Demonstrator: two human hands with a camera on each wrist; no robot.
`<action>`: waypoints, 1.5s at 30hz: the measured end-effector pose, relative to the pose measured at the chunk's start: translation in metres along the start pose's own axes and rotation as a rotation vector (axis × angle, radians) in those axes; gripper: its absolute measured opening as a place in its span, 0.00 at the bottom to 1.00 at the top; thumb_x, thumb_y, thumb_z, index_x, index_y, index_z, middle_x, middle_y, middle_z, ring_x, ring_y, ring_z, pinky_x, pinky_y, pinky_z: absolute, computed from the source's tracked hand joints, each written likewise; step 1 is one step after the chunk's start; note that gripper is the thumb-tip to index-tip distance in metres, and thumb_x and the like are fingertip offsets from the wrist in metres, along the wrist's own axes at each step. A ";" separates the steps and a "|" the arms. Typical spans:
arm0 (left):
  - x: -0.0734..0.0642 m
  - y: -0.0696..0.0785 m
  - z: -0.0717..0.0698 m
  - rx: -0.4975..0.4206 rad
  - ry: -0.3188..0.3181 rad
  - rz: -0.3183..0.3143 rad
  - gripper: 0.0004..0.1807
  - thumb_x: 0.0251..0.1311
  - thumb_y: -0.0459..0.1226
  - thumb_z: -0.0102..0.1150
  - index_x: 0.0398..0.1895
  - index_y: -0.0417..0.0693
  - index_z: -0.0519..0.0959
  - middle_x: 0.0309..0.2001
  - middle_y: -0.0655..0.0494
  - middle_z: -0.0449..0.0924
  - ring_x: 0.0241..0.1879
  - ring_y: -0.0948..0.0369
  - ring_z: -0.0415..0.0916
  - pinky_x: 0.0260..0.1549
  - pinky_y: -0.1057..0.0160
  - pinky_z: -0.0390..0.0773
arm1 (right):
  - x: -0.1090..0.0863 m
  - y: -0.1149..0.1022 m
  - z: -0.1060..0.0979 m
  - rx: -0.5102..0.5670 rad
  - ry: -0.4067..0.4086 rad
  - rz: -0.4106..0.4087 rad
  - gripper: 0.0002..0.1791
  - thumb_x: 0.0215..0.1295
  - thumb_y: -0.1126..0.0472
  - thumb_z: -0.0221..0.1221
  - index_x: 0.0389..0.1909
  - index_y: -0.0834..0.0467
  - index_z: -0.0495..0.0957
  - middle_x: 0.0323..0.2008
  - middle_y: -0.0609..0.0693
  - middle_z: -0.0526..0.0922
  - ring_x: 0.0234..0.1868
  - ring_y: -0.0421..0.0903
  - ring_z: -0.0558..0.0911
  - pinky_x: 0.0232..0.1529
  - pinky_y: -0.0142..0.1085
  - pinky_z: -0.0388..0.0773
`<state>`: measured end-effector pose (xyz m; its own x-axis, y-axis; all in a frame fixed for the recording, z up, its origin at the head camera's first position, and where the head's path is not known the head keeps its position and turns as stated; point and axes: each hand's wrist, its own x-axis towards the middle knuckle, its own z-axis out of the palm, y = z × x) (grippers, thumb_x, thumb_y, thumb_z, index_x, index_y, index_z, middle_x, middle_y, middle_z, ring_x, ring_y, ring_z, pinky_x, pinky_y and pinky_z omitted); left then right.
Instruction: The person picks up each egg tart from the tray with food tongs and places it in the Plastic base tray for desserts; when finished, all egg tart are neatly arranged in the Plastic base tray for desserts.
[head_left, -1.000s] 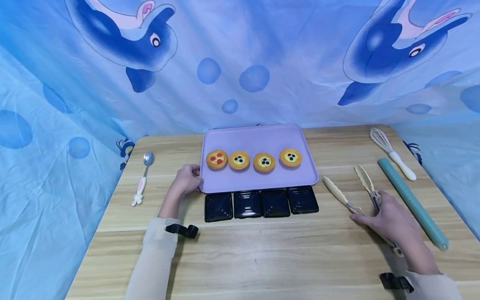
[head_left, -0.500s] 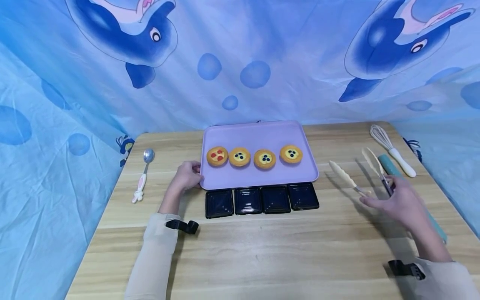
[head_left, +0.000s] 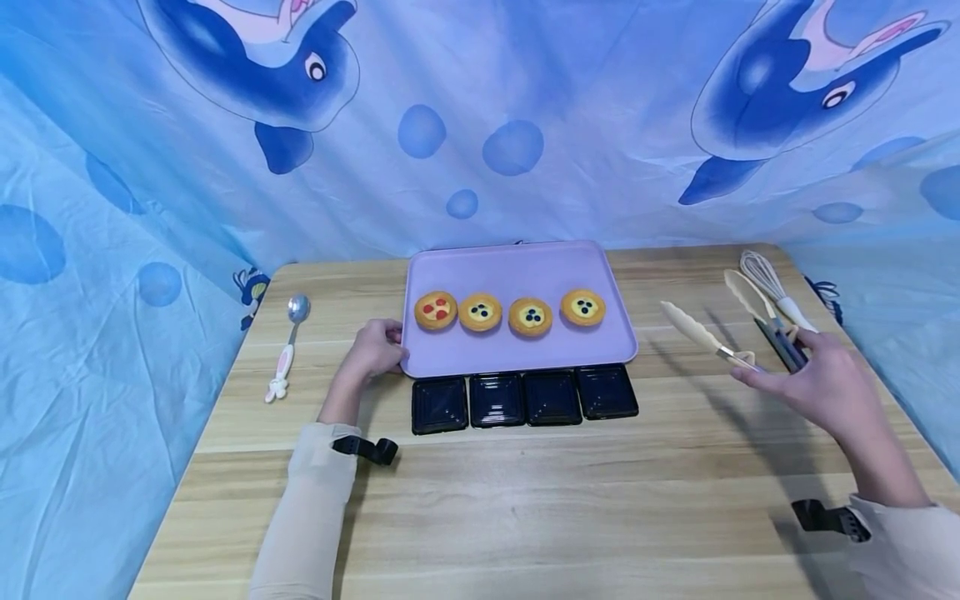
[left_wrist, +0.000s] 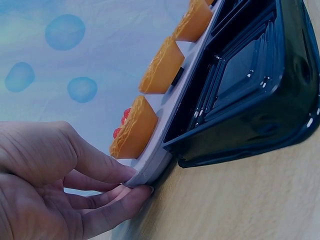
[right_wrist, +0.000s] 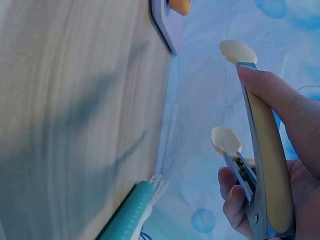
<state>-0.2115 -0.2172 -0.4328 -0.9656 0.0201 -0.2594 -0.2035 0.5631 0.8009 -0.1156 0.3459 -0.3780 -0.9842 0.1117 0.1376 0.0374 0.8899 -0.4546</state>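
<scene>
A purple tray (head_left: 495,358) carries a row of egg tarts: one topped with red pieces (head_left: 435,311) at the left, the others, such as the rightmost tart (head_left: 582,308), with dark berries. My left hand (head_left: 378,347) pinches the tray's left rim between thumb and fingers, as the left wrist view shows. Off to the right, my right hand (head_left: 828,385) holds tongs (right_wrist: 270,165) with cream tips above the table. The two tong arms stand spread apart, with nothing between the tips. Black square plastic trays (head_left: 439,406) line up along the purple tray's front edge.
A spoon with a rabbit handle (head_left: 285,362) lies at the left. At the right are a whisk (head_left: 761,271) and a teal rolling pin (right_wrist: 131,212), partly hidden by the tongs and right hand in the head view. A blue dolphin-print curtain (head_left: 570,100) hangs behind the table.
My right hand has lifted the tongs off the table and moved them slightly right, over the rolling pin. The left hand stays at the tray rim.
</scene>
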 end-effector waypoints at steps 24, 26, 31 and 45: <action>0.003 0.002 -0.002 -0.026 -0.008 -0.014 0.28 0.52 0.20 0.56 0.61 0.23 0.70 0.43 0.39 0.73 0.36 0.52 0.78 0.28 0.61 0.88 | 0.072 -0.059 0.017 -0.088 -0.209 -0.357 0.54 0.38 0.38 0.78 0.58 0.74 0.73 0.19 0.58 0.74 0.19 0.50 0.69 0.27 0.48 0.76; 0.002 0.002 -0.001 -0.027 -0.005 -0.016 0.28 0.52 0.20 0.56 0.60 0.22 0.70 0.43 0.38 0.74 0.35 0.52 0.78 0.28 0.61 0.88 | 0.078 -0.064 0.022 -0.086 -0.261 -0.334 0.56 0.39 0.36 0.77 0.59 0.74 0.72 0.27 0.64 0.80 0.26 0.55 0.77 0.31 0.52 0.79; 0.000 0.000 -0.001 -0.044 0.001 -0.031 0.28 0.52 0.20 0.56 0.60 0.22 0.70 0.43 0.38 0.74 0.35 0.52 0.78 0.28 0.61 0.88 | 0.087 -0.073 0.031 -0.064 -0.367 -0.318 0.57 0.40 0.36 0.76 0.61 0.76 0.70 0.36 0.65 0.82 0.26 0.54 0.76 0.37 0.52 0.79; 0.000 0.000 -0.001 -0.035 0.010 -0.035 0.27 0.52 0.20 0.57 0.59 0.23 0.71 0.42 0.39 0.75 0.35 0.53 0.78 0.27 0.62 0.88 | 0.095 -0.078 0.045 -0.073 -0.418 -0.342 0.50 0.47 0.41 0.75 0.58 0.77 0.72 0.51 0.72 0.79 0.21 0.47 0.69 0.37 0.47 0.76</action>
<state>-0.2118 -0.2179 -0.4325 -0.9592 -0.0078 -0.2825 -0.2429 0.5340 0.8099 -0.2199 0.2673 -0.3689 -0.9268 -0.3614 -0.1018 -0.2993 0.8748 -0.3809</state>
